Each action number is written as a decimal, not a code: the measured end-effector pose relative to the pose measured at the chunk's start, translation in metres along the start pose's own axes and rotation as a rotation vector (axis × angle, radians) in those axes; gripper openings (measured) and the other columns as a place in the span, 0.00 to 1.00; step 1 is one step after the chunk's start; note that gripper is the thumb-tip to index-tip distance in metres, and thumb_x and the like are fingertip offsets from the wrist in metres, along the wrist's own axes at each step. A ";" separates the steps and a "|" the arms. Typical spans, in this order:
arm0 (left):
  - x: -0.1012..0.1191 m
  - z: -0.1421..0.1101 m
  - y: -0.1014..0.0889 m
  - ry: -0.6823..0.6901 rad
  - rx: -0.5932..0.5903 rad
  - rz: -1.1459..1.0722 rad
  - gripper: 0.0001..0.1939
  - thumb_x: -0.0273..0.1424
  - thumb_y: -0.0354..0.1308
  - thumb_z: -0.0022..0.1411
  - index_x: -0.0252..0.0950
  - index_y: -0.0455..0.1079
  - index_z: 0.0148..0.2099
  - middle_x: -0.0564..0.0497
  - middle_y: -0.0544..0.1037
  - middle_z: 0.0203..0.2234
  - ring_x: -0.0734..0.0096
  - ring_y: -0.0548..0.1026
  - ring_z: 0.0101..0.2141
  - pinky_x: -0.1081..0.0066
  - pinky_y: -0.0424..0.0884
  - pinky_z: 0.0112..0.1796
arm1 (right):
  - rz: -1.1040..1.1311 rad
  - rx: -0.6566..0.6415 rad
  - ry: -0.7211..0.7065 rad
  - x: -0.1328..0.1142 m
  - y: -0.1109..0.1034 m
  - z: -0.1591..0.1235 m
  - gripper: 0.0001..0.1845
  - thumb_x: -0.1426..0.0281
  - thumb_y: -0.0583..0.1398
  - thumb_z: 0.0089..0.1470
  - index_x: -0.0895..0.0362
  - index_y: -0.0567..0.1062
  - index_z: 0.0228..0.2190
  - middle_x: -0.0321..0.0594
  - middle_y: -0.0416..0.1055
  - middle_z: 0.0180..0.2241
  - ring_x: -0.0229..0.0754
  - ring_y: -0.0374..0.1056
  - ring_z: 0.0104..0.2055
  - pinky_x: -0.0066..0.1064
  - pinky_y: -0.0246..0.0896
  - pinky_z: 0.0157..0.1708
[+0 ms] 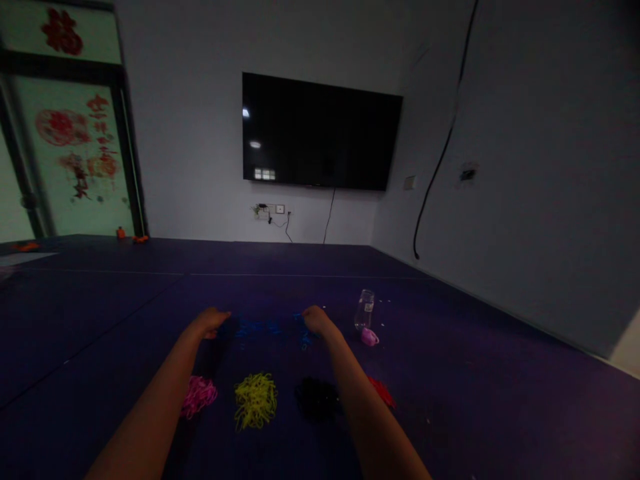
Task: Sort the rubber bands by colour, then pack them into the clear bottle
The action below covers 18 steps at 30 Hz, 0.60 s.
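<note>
Blue rubber bands (pixel 257 326) lie in a loose, spread-out row on the dark purple surface, hard to make out against it. At the row's left end is my left hand (pixel 213 322), its index finger stretched out and apart from the thumb, with some blue bands beside the fingers. At the right end my right hand (pixel 314 320) has its fingers closed on blue rubber bands, and a few hang or lie just below it. Nearer to me are piles of pink bands (pixel 199 396), yellow bands (pixel 255 400), black bands (pixel 317 399) and red bands (pixel 383 391), the last partly behind my right forearm.
Right of my right hand stands a clear bottle (pixel 365 310) with a pink lid (pixel 369 337) beside it. Small white scraps lie near it. Small orange objects (pixel 140 239) sit by the glass door. A television (pixel 320 133) and a hanging black cable (pixel 440 163) are on the walls.
</note>
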<state>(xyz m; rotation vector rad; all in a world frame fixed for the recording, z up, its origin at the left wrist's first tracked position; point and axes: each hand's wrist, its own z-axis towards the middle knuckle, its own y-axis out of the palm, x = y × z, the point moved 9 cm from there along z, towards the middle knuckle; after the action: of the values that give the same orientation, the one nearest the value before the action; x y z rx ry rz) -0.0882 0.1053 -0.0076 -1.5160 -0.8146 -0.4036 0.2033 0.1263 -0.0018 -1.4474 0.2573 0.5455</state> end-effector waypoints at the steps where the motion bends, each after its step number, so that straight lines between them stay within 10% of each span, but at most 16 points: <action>1: 0.005 -0.002 0.005 0.017 -0.029 -0.028 0.17 0.43 0.49 0.57 0.33 0.68 0.32 0.43 0.77 0.29 0.67 0.75 0.28 0.73 0.70 0.26 | 0.012 0.008 0.003 0.000 -0.001 0.000 0.12 0.76 0.55 0.46 0.61 0.79 0.29 0.39 0.74 0.24 0.40 0.70 0.33 0.24 0.59 0.32; 12: 0.027 0.007 -0.020 0.136 0.037 0.003 0.16 0.41 0.52 0.60 0.31 0.69 0.33 0.48 0.76 0.28 0.66 0.75 0.33 0.70 0.69 0.31 | -0.049 0.044 0.064 0.004 -0.002 -0.006 0.24 0.71 0.47 0.57 0.65 0.64 0.54 0.56 0.64 0.53 0.48 0.57 0.57 0.33 0.50 0.53; 18: 0.024 0.005 -0.002 0.175 -0.010 0.132 0.13 0.37 0.53 0.62 0.34 0.68 0.44 0.48 0.74 0.39 0.68 0.73 0.37 0.64 0.71 0.38 | -0.091 -0.034 0.045 -0.001 0.018 -0.011 0.26 0.67 0.45 0.59 0.62 0.58 0.57 0.52 0.53 0.60 0.51 0.44 0.63 0.45 0.42 0.58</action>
<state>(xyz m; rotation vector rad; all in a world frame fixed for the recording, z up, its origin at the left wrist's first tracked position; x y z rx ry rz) -0.0744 0.1156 0.0098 -1.5109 -0.5726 -0.4359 0.1952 0.1156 -0.0185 -1.4978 0.2174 0.4454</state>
